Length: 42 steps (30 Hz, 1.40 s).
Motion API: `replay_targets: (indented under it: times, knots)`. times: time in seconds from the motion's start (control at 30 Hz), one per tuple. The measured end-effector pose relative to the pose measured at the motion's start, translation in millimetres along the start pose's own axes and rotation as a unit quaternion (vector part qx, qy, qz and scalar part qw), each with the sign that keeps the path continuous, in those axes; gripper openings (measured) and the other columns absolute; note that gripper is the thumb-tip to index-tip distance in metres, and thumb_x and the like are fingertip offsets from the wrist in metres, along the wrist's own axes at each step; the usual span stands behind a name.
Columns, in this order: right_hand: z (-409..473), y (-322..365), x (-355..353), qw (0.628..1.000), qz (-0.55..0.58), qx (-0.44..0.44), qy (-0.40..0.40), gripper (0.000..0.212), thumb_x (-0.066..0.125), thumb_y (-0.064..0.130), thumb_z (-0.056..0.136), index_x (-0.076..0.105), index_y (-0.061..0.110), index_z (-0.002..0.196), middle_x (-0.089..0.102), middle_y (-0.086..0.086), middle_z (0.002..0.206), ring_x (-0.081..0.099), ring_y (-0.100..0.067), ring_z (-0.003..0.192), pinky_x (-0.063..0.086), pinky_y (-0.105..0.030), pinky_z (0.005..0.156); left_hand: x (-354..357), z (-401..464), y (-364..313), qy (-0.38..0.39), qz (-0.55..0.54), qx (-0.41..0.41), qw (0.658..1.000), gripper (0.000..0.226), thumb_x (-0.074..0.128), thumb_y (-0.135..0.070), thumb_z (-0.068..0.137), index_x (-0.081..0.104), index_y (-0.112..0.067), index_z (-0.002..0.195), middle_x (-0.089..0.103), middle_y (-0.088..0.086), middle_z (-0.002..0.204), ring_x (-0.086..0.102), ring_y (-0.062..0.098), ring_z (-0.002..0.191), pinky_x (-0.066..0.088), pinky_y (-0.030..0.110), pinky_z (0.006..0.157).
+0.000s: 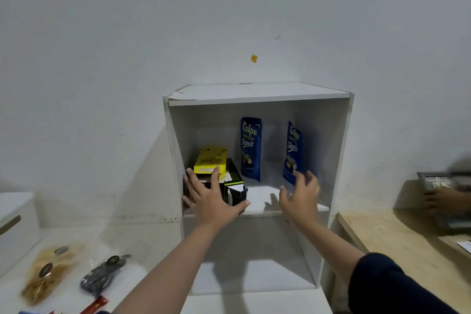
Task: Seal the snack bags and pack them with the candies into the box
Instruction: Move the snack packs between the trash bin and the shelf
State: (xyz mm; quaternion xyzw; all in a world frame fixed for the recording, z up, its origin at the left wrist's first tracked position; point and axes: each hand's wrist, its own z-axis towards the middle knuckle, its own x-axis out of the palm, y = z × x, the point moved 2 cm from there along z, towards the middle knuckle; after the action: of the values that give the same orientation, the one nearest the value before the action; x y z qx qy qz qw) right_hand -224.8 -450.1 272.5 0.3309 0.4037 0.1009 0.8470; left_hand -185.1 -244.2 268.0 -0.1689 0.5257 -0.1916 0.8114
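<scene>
Left hand: the left hand [209,195] reached into the white cabinet [341,150], fingers spread and straight, laid against the front of the dark boxes [235,186] on the left of the upper shelf [262,199]; its palm hid most of them.
Right hand: the right hand [300,195] was raised in front of the shelf, fingers spread and relaxed, holding nothing; its fingertips overlapped the lower edge of the right blue pouch [293,150], and contact could not be told.
Yellow box: a yellow box [211,159] lay on top of the dark boxes, tilted, its print too small to read.
Blue pouches: the left blue pouch [251,148] stood upright against the back wall, well apart from the right one, which stood turned edge-on.
Snack bags: a clear bag of pale yellow snacks [48,273] and a clear bag of dark snacks [104,274] lay on the white surface [142,234] at lower left, each with dark clips; whether they were sealed could not be told.
Red wrapper: a red wrapper [98,304] was cut off by the bottom edge.
White container: a white container [17,224] with a slot handle was cut off at the left edge.
Far right: another person's hand [443,200] on a blurred dark book or package [438,181], above a wooden table [382,234].
</scene>
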Motion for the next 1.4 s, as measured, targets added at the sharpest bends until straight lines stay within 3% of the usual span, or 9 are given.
replay_targets:
  times: [0.1, 0.23, 0.47, 0.53, 0.6, 0.7, 0.97, 1.23, 1.4]
  knots:
    - [25.0, -1.3, 5.4, 1.000, 0.008, 0.010, -0.008, 0.055, 0.058, 0.030, 0.087, 0.037, 0.022, 0.137, 0.019, -0.019, 0.147, 0.017, -0.038, 0.138, 0.036, -0.051, 0.104, 3.7, 10.8, -2.8, -0.003, 0.015, -0.019, 1.000, 0.115, 0.058, -0.084, 0.050, 0.009, -0.038, 0.144, -0.029, 0.018, 0.151, -0.009, 0.039, 0.144, 0.010, 0.061, 0.112]
    - [51.8, 0.5, 14.2, 0.998, -0.047, 0.027, 0.013, 0.052, 0.055, 0.039, 0.088, 0.039, 0.021, 0.134, 0.040, -0.023, 0.124, 0.039, -0.040, 0.115, 0.041, -0.046, 0.093, 6.1, 19.6, -3.9, -0.024, 0.064, -0.013, 0.998, 0.108, 0.054, -0.084, 0.054, 0.016, -0.035, 0.143, -0.023, 0.019, 0.152, 0.018, 0.043, 0.139, 0.024, 0.059, 0.109]
    - [85.6, 10.7, 42.1, 0.993, -0.017, 0.063, 0.100, 0.034, 0.058, 0.044, 0.084, 0.054, 0.010, 0.087, 0.063, -0.013, 0.097, 0.057, -0.026, 0.079, 0.054, -0.035, 0.070, 14.9, 26.9, -0.2, -0.034, 0.121, 0.026, 0.992, 0.094, 0.044, -0.081, 0.066, 0.011, -0.040, 0.145, 0.001, 0.008, 0.157, 0.019, 0.039, 0.138, 0.033, 0.062, 0.102]
    - [93.0, 13.4, 58.2, 0.992, -0.014, 0.052, 0.113, 0.056, 0.056, 0.057, 0.080, 0.051, 0.011, 0.112, 0.051, -0.020, 0.124, 0.053, -0.033, 0.104, 0.052, -0.042, 0.086, 15.7, 27.2, -1.5, -0.037, 0.127, 0.036, 0.991, 0.089, 0.043, -0.077, 0.069, 0.004, -0.048, 0.144, 0.004, 0.013, 0.155, 0.018, 0.042, 0.137, 0.034, 0.063, 0.101]
    - [97.5, 20.0, 71.0, 0.997, -0.021, 0.023, 0.077, 0.075, 0.056, 0.065, 0.077, 0.037, 0.020, 0.133, 0.025, -0.020, 0.142, 0.030, -0.041, 0.128, 0.034, -0.050, 0.106, 16.7, 27.1, -3.2, -0.037, 0.128, 0.039, 0.990, 0.084, 0.043, -0.074, 0.072, 0.004, -0.052, 0.142, 0.002, 0.015, 0.155, 0.016, 0.043, 0.137, 0.034, 0.063, 0.101]
    - [100.3, 29.4, 78.9, 0.999, -0.038, -0.015, 0.031, 0.071, 0.056, 0.063, 0.078, 0.039, 0.025, 0.135, 0.022, -0.020, 0.146, 0.028, -0.042, 0.132, 0.028, -0.055, 0.108, 18.3, 27.2, -5.2, -0.042, 0.123, 0.025, 0.991, 0.083, 0.040, -0.079, 0.070, 0.009, -0.052, 0.141, -0.003, 0.016, 0.155, 0.012, 0.043, 0.139, 0.032, 0.064, 0.101]
    - [100.5, 31.5, 83.4, 0.994, 0.095, -0.042, 0.012, 0.054, 0.053, 0.007, 0.087, 0.032, 0.014, 0.136, 0.048, -0.018, 0.133, 0.058, -0.039, 0.104, 0.051, -0.039, 0.077, 26.1, 29.7, -3.9, -0.005, 0.174, 0.021, 0.985, 0.085, 0.041, -0.085, 0.065, 0.020, -0.047, 0.138, -0.017, 0.015, 0.154, 0.001, 0.044, 0.141, 0.027, 0.066, 0.102]
    - [93.6, 30.2, 72.6, 0.994, 0.104, -0.012, 0.028, 0.105, 0.063, 0.006, 0.084, -0.020, 0.021, 0.147, 0.067, -0.023, 0.099, 0.060, -0.030, 0.068, 0.046, -0.034, 0.057, 29.6, 36.0, -8.7, -0.043, 0.155, 0.000, 0.987, 0.066, 0.060, -0.061, 0.071, 0.041, -0.039, 0.131, 0.010, 0.015, 0.151, 0.014, 0.042, 0.135, 0.030, 0.067, 0.099]
    - [92.4, 26.8, 67.7, 0.991, 0.126, -0.003, 0.049, 0.095, 0.060, 0.002, 0.083, -0.004, 0.017, 0.150, 0.067, -0.020, 0.086, 0.062, -0.032, 0.072, 0.053, -0.039, 0.061, 31.5, 39.7, -5.7, -0.060, 0.147, 0.006, 0.987, 0.058, 0.059, -0.048, 0.075, 0.044, -0.037, 0.130, 0.019, 0.017, 0.149, 0.022, 0.042, 0.132, 0.035, 0.062, 0.099]
